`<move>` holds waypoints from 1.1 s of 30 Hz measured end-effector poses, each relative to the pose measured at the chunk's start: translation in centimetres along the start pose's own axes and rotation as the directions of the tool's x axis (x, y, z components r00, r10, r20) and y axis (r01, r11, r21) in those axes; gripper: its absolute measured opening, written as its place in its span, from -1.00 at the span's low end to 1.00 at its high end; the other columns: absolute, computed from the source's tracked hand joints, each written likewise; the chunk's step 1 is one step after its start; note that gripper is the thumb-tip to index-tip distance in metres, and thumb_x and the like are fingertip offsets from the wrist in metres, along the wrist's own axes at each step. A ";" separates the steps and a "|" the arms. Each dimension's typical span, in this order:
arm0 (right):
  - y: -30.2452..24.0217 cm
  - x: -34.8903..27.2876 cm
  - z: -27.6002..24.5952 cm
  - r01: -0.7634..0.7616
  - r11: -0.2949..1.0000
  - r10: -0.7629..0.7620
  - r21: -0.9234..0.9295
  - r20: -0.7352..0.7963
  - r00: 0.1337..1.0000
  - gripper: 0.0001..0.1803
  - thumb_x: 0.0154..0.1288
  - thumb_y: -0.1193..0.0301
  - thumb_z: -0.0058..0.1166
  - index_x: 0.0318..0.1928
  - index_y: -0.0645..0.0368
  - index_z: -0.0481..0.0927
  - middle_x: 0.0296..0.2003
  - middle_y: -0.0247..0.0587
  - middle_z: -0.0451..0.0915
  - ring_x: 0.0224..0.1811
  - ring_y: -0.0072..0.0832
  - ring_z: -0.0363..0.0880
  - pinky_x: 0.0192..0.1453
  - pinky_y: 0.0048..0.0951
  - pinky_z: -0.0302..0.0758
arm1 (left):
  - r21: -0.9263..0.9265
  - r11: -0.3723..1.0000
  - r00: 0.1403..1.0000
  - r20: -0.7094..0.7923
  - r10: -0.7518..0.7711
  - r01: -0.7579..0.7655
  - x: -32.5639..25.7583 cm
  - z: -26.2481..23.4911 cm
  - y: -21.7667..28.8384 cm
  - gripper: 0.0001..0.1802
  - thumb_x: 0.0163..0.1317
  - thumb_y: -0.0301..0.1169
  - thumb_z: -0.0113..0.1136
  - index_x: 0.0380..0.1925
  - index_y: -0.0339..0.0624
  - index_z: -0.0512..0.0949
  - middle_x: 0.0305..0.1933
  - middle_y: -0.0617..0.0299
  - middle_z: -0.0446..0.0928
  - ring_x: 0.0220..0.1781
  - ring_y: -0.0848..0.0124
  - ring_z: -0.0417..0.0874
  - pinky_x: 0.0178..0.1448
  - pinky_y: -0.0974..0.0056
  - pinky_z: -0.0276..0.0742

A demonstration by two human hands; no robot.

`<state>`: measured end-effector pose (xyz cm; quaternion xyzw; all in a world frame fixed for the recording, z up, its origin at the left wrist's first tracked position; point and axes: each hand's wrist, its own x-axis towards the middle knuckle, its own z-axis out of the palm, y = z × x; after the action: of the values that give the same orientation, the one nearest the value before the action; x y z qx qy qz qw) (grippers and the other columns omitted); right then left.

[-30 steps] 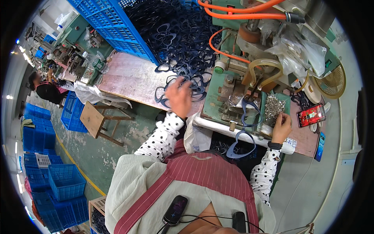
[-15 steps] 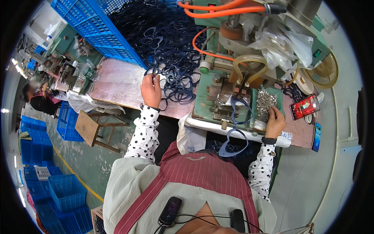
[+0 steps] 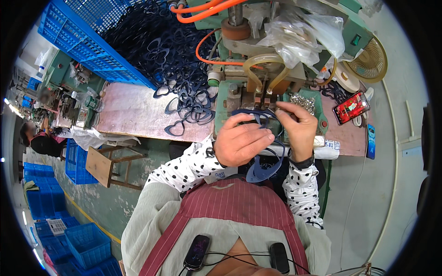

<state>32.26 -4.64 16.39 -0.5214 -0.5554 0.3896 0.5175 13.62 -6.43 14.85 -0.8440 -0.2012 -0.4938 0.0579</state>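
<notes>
In front of me, at the clamp of a green bench machine (image 3: 264, 99), my two hands have come together. My left hand (image 3: 241, 141) is curled, its fingertips at a dark blue plastic eyeglass frame (image 3: 243, 112) that reaches to the clamp; the palm is hidden. My right hand (image 3: 298, 125) pinches close by on the right, its thumb and forefinger meeting beside the clamp; anything between them is too small to make out. Another blue eyeglass frame (image 3: 258, 174) hangs below the machine's front edge, partly behind my left hand. Small shiny metal parts (image 3: 304, 102) fill a tray behind my right hand.
A heap of dark eyeglass frames (image 3: 154, 46) lies beside a blue plastic crate (image 3: 99, 50), spilling onto the pink tabletop (image 3: 133, 112). Orange hoses (image 3: 209, 11) cross the machine. Right of it are a red-screened phone (image 3: 351, 108), a blue phone (image 3: 371, 141) and a fan (image 3: 368, 60).
My left hand has moved from the heap rightward to the clamp, with an eyeglass frame now at its fingers. My right hand has left the metal parts and moved left to the clamp.
</notes>
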 end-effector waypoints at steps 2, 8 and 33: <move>1.0 0.0 0.9 0.023 0.994 -0.025 0.107 0.013 1.000 -0.65 0.08 0.55 0.28 -0.06 0.21 0.64 -0.40 -0.41 0.66 -0.55 -0.82 0.26 -0.49 -0.73 0.20 | -0.089 0.995 0.998 0.034 0.048 -0.045 0.5 0.4 -0.1 -0.66 0.06 -0.51 0.25 -0.09 -0.19 0.59 -0.14 0.16 0.67 -0.21 0.30 0.67 0.08 0.08 0.49; 0.5 0.7 1.9 -0.044 0.991 0.049 0.124 -0.031 0.998 -0.52 0.01 0.56 0.33 -0.04 0.27 0.44 -0.39 -0.26 0.65 -0.44 -0.72 0.49 -0.38 -0.63 0.42 | -0.181 0.974 0.984 0.092 0.154 -0.136 -0.1 0.1 -0.5 -0.66 0.07 -0.55 0.23 -0.09 -0.27 0.59 -0.13 0.08 0.66 -0.24 0.26 0.66 0.02 0.10 0.53; 13.0 2.1 -7.0 0.169 0.440 -0.429 -0.882 -0.041 0.902 -0.83 0.01 0.35 0.32 -0.35 0.11 0.70 -0.18 -0.14 0.64 -0.04 -0.11 0.50 0.09 -0.16 0.36 | -0.396 0.893 0.952 0.122 0.280 -0.212 -0.3 1.8 -2.5 -0.59 0.07 -0.54 0.15 -0.01 -0.34 0.54 0.01 0.04 0.57 -0.14 0.16 0.58 0.10 0.03 0.51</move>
<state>41.60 -1.38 5.24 -0.6466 -0.6853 -0.1104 0.3163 13.97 -3.72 13.42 -0.8981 0.0022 -0.4354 -0.0619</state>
